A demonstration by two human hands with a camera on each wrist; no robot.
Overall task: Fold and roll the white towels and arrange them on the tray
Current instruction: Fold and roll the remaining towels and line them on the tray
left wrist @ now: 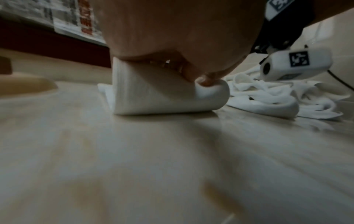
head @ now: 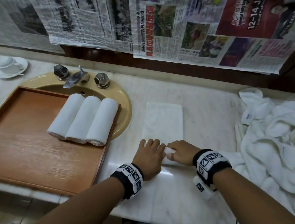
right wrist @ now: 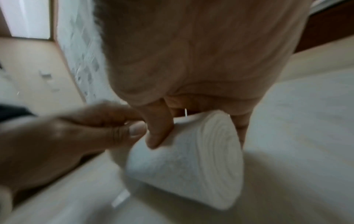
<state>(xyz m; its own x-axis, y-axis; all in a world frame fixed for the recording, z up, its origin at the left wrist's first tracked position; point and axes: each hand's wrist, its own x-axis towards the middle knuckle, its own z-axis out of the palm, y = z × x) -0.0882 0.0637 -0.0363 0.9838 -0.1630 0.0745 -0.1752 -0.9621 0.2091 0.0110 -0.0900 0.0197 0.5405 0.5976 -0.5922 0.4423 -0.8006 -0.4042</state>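
Towels are the job, so I start wide: the marble counter [head: 206,118] runs across my head view, with the wooden tray [head: 30,135] lying partly over the tan sink [head: 125,105] on my left and a loose heap of unfolded towels [head: 277,145] on my right. Three finished rolls [head: 83,119] lie side by side at the tray's far right corner, touching one another. Between tray and heap, the folded towel [head: 164,121] lies flat as a long strip running away from me, its near end already wound into a roll [right wrist: 191,159] under my hands.

I judge this the rolling step on the fourth towel, barely begun, since most of the strip is still flat. The next move calls for pushing the roll away from me with even pressure so its ends stay square.

My left hand [head: 150,156] sits on the roll's left part, fingers curled over the top and thumb tucked against the near side. My right hand [head: 180,152] grips the right end, fingers wrapped over it; the right wrist view is blurred, so I think the thumb [right wrist: 159,133] presses the near face, though I can't be sure
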